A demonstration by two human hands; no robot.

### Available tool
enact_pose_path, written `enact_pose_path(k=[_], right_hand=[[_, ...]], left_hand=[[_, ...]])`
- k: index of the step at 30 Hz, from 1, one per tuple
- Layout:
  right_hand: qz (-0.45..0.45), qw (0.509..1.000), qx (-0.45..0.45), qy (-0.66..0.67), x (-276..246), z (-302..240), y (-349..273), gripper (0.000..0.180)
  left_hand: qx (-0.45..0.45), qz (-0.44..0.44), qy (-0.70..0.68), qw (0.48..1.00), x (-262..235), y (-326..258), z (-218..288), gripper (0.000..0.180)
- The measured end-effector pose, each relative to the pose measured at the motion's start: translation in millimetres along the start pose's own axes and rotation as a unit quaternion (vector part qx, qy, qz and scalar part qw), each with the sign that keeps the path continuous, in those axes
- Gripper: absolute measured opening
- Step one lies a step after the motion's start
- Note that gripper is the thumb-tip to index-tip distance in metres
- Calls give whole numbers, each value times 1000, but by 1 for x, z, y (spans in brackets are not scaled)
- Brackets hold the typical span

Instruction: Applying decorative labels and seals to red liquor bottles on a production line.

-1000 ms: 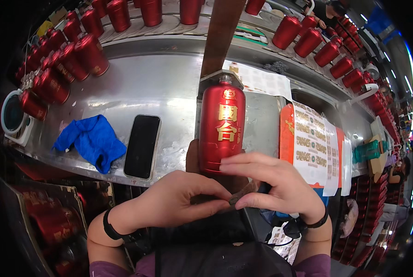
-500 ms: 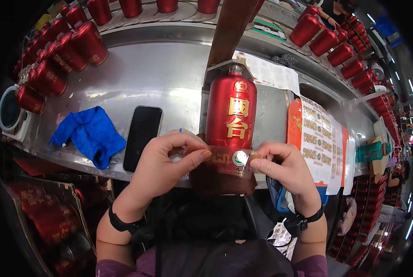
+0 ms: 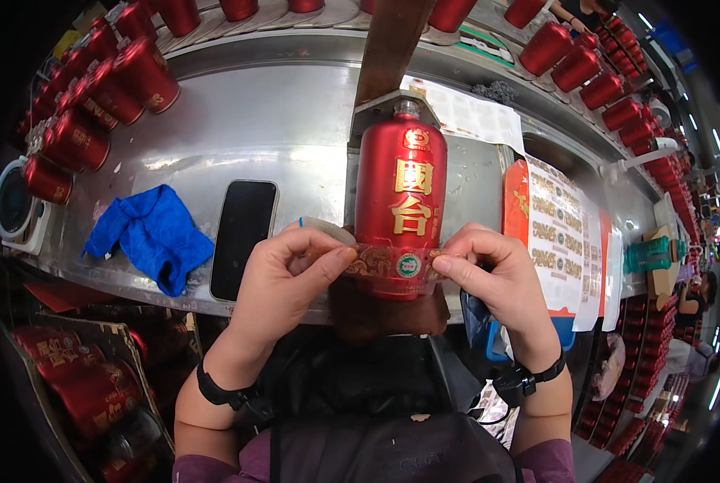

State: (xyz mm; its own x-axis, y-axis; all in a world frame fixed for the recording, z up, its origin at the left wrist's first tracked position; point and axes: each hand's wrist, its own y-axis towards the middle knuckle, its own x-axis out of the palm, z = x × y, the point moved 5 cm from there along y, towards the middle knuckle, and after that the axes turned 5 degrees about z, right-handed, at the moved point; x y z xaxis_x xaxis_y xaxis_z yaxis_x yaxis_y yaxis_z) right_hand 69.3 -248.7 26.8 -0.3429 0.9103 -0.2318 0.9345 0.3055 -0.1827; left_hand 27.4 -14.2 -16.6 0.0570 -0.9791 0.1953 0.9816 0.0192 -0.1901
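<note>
A red bottle (image 3: 399,173) with gold characters lies on its back in a holder in front of me, its neck pointing away. Across its lower part stretches a thin see-through label strip (image 3: 409,266) with gold pattern and a round green-and-white emblem. My left hand (image 3: 289,272) pinches the strip's left end between thumb and forefinger. The other end is pinched the same way by my right hand (image 3: 493,272). The strip lies close over the glass; whether it touches along its whole length, I cannot tell. Below the bottle's base sits a brown block (image 3: 388,316).
To the left lie a black phone (image 3: 244,237) and a blue cloth (image 3: 151,237) on the metal table (image 3: 239,121). Label sheets (image 3: 557,229) rest at right. A brown post (image 3: 388,52) rises behind the bottle. Several red bottles (image 3: 147,74) stand at far left, others on the conveyor (image 3: 275,20).
The label strip has moved slightly up and come flatter against the bottle; its emblem now shows green instead of glare. My hands have spread a little farther apart. The conveyor's bottles have shifted.
</note>
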Motion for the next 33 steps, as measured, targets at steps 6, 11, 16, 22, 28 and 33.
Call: enact_pose_path(k=[6, 11, 16, 22, 28, 33], right_hand=[[-1, 1000, -18, -12, -2, -5, -2, 12], [5, 999, -27, -21, -1, -6, 0, 12], [9, 1000, -14, -27, -1, -4, 2, 13], [14, 999, -11, -27, 0, -1, 3, 14], [12, 1000, -12, -23, 0, 0, 4, 15], [12, 1000, -6, -14, 0, 2, 4, 15]], left_hand=[[2, 7, 1, 1000, -2, -3, -2, 6], [11, 10, 6, 1000, -3, -1, -1, 6], [4, 10, -33, 999, -3, 0, -6, 6], [4, 5, -38, 999, -3, 2, -5, 6], [4, 9, -47, 999, -2, 3, -7, 6], [0, 10, -52, 999, -2, 3, -9, 7]])
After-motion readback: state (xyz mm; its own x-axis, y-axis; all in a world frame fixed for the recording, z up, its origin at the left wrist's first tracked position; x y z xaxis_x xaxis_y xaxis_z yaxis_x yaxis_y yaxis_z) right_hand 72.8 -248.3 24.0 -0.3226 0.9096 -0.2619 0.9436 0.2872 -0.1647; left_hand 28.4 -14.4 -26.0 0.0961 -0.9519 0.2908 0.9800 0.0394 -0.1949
